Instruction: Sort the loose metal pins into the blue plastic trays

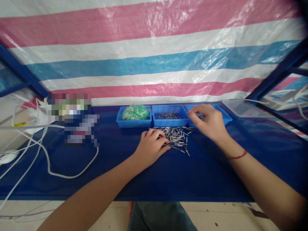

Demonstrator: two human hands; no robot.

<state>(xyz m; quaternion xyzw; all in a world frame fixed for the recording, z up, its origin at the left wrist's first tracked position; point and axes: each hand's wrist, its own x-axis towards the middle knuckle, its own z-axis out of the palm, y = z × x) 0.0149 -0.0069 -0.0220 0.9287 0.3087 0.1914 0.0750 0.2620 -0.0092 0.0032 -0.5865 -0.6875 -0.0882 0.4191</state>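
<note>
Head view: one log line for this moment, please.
left hand: on loose pin pile | right hand: fingertips at right blue bin | middle bin: pins | left bin: green parts

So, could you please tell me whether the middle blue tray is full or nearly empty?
Nearly empty: the middle blue tray holds only a thin layer of metal pins, well below its rim.

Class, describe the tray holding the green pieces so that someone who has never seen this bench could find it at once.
Start at the striped tarp behind the blue table; along its foot stands a row of three blue trays. Take the leftmost tray: it alone holds a clear bag of green pieces, while the middle tray holds metal pins.
</note>
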